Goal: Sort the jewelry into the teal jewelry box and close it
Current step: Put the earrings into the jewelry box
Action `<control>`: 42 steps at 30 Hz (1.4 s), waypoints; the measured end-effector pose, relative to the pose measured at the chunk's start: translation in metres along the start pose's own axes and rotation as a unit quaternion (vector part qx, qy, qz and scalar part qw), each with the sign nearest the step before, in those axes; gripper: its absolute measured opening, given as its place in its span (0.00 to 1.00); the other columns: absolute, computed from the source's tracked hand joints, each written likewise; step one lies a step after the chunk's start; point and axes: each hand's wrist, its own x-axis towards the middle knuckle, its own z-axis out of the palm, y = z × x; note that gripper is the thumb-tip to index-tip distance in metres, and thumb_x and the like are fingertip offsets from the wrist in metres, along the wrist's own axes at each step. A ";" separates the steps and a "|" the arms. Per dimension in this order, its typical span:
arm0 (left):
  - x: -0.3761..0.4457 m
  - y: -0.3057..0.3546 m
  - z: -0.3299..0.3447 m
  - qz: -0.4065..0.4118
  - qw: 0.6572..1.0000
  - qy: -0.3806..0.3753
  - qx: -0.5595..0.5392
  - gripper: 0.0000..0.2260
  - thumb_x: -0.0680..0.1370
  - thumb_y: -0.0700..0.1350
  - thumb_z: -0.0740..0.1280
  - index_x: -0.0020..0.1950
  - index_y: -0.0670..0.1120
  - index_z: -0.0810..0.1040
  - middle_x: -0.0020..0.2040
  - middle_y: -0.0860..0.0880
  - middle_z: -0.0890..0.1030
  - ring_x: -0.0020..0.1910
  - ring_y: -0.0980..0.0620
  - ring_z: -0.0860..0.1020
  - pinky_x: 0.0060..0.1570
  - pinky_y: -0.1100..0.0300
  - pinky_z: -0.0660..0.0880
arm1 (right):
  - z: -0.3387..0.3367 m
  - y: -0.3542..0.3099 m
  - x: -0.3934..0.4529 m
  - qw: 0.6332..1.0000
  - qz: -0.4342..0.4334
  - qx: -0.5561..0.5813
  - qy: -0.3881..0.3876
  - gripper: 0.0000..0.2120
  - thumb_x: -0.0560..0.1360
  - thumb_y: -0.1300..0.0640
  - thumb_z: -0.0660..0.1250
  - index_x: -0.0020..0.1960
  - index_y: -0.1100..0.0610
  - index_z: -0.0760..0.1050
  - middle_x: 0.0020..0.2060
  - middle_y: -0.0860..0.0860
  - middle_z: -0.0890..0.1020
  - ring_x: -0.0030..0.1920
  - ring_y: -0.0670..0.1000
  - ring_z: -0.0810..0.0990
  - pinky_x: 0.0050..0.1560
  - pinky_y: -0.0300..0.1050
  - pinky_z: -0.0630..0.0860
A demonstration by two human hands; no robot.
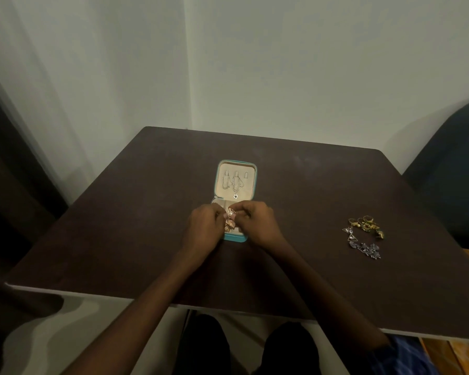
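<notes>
The teal jewelry box (252, 169) lies open in the middle of the dark table, its beige lid flat at the back. Two silver necklaces (232, 182) hang on the lid's hooks. Both hands hover over the box's front tray. My left hand (203, 228) and my right hand (257, 223) together pinch a rose-gold earring (230, 213) between their fingertips. Another rose-gold piece (229, 226) sits just below it in the tray. Much of the tray is hidden by my hands.
A pile of loose jewelry lies at the right of the table (119, 212): gold rings (366, 224) and dark silver earrings (363, 247). A dark blue chair (455, 169) stands beyond the right edge. A wall is close behind the table.
</notes>
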 end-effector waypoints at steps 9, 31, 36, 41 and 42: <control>0.003 0.007 -0.017 -0.052 0.966 -0.070 -0.243 0.07 0.78 0.40 0.65 0.52 0.43 0.81 0.45 0.49 0.82 0.38 0.62 0.81 0.36 0.70 0.76 | -0.002 -0.004 -0.003 1.000 -0.002 0.017 -0.013 0.09 0.76 0.63 0.64 0.54 0.59 0.80 0.42 0.47 0.80 0.41 0.43 0.80 0.35 0.25 0.74; 0.011 -0.001 -0.007 -0.050 0.994 -0.037 -0.087 0.07 0.75 0.39 0.67 0.51 0.45 0.83 0.50 0.47 0.84 0.48 0.51 0.81 0.49 0.55 0.79 | 0.025 0.006 -0.019 0.977 -0.085 -0.190 0.041 0.06 0.75 0.57 0.64 0.43 0.56 0.78 0.43 0.52 0.81 0.46 0.51 0.75 0.39 0.41 0.65; 0.008 0.007 -0.006 -0.037 0.998 -0.029 -0.033 0.06 0.75 0.42 0.67 0.48 0.47 0.83 0.47 0.49 0.83 0.47 0.52 0.80 0.47 0.56 0.78 | 0.022 0.001 -0.023 0.975 -0.092 -0.195 0.045 0.08 0.76 0.59 0.62 0.41 0.59 0.77 0.41 0.55 0.80 0.44 0.53 0.75 0.38 0.43 0.66; 0.005 0.011 -0.003 -0.015 0.999 -0.032 0.014 0.06 0.75 0.42 0.66 0.44 0.48 0.83 0.44 0.50 0.82 0.43 0.53 0.78 0.43 0.56 0.78 | 0.016 0.003 -0.024 0.975 -0.079 -0.203 0.033 0.08 0.76 0.57 0.61 0.43 0.59 0.77 0.43 0.54 0.80 0.45 0.51 0.73 0.39 0.41 0.63; 0.005 0.011 -0.002 -0.009 0.999 -0.033 0.020 0.06 0.75 0.41 0.66 0.44 0.48 0.83 0.44 0.50 0.82 0.42 0.53 0.78 0.43 0.56 0.78 | 0.015 0.004 -0.024 0.974 -0.080 -0.208 0.030 0.09 0.76 0.56 0.62 0.44 0.59 0.78 0.44 0.54 0.80 0.46 0.51 0.73 0.40 0.42 0.65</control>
